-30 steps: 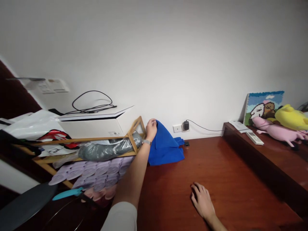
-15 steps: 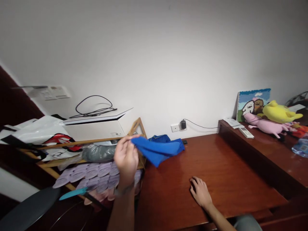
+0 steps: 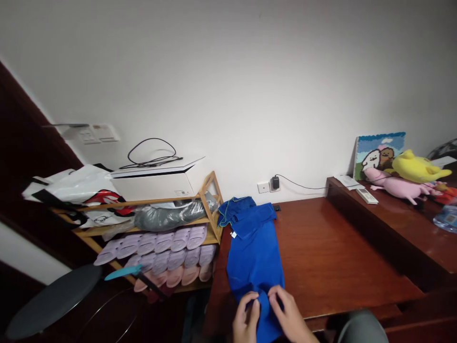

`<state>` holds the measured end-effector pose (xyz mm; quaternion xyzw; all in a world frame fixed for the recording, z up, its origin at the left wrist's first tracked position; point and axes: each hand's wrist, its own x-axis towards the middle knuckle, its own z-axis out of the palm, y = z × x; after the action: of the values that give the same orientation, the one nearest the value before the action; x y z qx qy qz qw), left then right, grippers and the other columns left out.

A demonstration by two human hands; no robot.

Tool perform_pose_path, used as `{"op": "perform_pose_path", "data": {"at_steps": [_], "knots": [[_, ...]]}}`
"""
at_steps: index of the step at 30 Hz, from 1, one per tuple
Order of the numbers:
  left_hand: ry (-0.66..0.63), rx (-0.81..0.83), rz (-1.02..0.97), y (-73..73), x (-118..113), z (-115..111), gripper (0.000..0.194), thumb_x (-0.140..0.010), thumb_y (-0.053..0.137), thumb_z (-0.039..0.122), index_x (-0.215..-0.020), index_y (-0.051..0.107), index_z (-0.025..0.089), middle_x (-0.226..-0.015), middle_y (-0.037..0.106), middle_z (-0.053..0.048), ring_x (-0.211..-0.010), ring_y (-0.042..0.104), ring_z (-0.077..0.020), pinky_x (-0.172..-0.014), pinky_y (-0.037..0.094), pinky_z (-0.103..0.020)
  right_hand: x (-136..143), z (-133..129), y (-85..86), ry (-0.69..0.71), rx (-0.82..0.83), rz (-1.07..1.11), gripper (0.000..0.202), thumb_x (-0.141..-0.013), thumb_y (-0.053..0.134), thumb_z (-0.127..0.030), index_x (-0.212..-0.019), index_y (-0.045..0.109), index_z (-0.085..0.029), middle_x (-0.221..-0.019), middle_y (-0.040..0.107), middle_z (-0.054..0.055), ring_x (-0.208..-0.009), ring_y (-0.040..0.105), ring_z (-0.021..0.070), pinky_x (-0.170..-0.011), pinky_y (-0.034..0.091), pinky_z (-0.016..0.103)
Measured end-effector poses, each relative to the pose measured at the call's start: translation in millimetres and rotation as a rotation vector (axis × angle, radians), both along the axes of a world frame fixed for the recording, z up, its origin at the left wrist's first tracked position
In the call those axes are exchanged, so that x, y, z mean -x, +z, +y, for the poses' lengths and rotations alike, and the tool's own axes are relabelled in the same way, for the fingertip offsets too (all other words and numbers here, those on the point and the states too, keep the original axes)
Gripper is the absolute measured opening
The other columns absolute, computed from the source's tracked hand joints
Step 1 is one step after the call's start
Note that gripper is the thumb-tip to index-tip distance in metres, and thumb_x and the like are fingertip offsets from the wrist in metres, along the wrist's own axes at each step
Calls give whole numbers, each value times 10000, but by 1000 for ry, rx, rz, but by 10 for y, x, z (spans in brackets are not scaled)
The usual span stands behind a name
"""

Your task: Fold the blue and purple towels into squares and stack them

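Note:
A blue garment (image 3: 255,259) is stretched lengthwise over the left part of the brown wooden table (image 3: 321,252), its near end bunched up and hanging past the front edge. My left hand (image 3: 247,315) pinches the bunched fabric with fingers bent. Just to its right, my right hand (image 3: 288,313) has its thumb and fingers on the same fold, closed on the cloth. A small white tag (image 3: 233,234) shows on the garment's left side. Against the wall, a crumpled blue cloth with yellow-green edging (image 3: 235,208) lies by the garment's far end; I cannot tell whether they are one piece.
Left of the table, a wooden rack (image 3: 210,214) holds lilac and pink slippers (image 3: 164,243), a white box (image 3: 157,183) and bags. A dark round seat (image 3: 57,300) is lower left. On the raised right surface are plush toys (image 3: 400,186) and a remote (image 3: 367,196).
My left hand has come down and right from the rack side, and the garment now lies drawn out toward me. My right hand has left the tabletop and grips the cloth too.

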<state>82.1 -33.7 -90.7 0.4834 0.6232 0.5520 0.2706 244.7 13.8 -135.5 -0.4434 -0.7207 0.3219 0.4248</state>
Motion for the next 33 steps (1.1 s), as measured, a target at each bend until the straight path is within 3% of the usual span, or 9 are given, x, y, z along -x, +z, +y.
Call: {"op": "perform_pose_path", "data": {"at_steps": [3,6,9,14,19,22,25,28,33], "knots": [[-186,-42,-18,156,-159,18,555,-869,594,771,-903,770,246,-1062,768,-128,-1021,760,-297,-887,650,-355,98,-329,-32,13,-1,84,562,-993,431,-700,-1242,681,-262,-1040,771,93,-937,741,252,-851,623,329],[-319,-82,50,355,-282,53,500,-940,564,691,-917,783,242,-984,762,-123,-933,757,-265,-843,655,-345,-44,-376,73,-4,1,124,532,-986,473,-677,-1237,700,-267,-1007,781,85,-922,747,248,-860,623,315],[-426,-130,111,439,-343,68,412,-989,554,589,-944,793,258,-964,775,-107,-916,758,-248,-838,655,-335,-278,-299,351,7,3,77,408,-995,513,-602,-1112,748,-290,-1038,780,82,-955,744,253,-879,614,309],[-454,-228,236,334,-327,39,310,-1035,517,401,-1123,802,313,-1154,797,-93,-1089,761,-262,-986,635,-380,-487,-98,897,124,43,-141,254,-1002,534,-431,-964,727,-271,-954,768,46,-877,734,225,-817,584,301],[-344,-172,350,137,-144,-61,425,-1031,506,394,-1419,665,326,-1527,614,-89,-1355,630,-282,-1124,561,-428,-581,470,1902,266,47,-206,312,-1022,457,-369,-816,651,-238,-620,653,-29,-587,648,151,-616,500,234],[-220,-183,254,-87,21,-64,442,-1016,517,476,-1386,673,291,-1442,676,-128,-1236,710,-283,-1016,636,-417,-677,650,2671,10,-268,30,321,-1033,445,-426,-892,651,-225,-751,691,5,-661,646,156,-648,509,256],[-71,-133,144,-368,169,5,513,-962,523,651,-1227,733,266,-1260,764,-137,-1135,755,-293,-959,660,-424,-815,523,3088,-197,-553,199,259,-1020,477,-421,-959,639,-228,-835,686,34,-735,641,176,-684,517,283],[27,-14,67,-632,259,105,631,-869,529,796,-1124,750,263,-1185,788,-137,-1087,772,-311,-933,662,-424,-974,339,2985,-244,-621,196,194,-955,557,-421,-925,621,-240,-847,673,39,-759,641,189,-694,521,293],[-16,100,111,-957,308,229,646,-844,493,803,-1081,752,260,-1144,800,-146,-1056,777,-313,-925,650,-443,-1278,273,2390,-158,-339,-30,194,-940,583,-396,-818,626,-252,-649,636,-26,-537,557,140,-536,473,241]]}}
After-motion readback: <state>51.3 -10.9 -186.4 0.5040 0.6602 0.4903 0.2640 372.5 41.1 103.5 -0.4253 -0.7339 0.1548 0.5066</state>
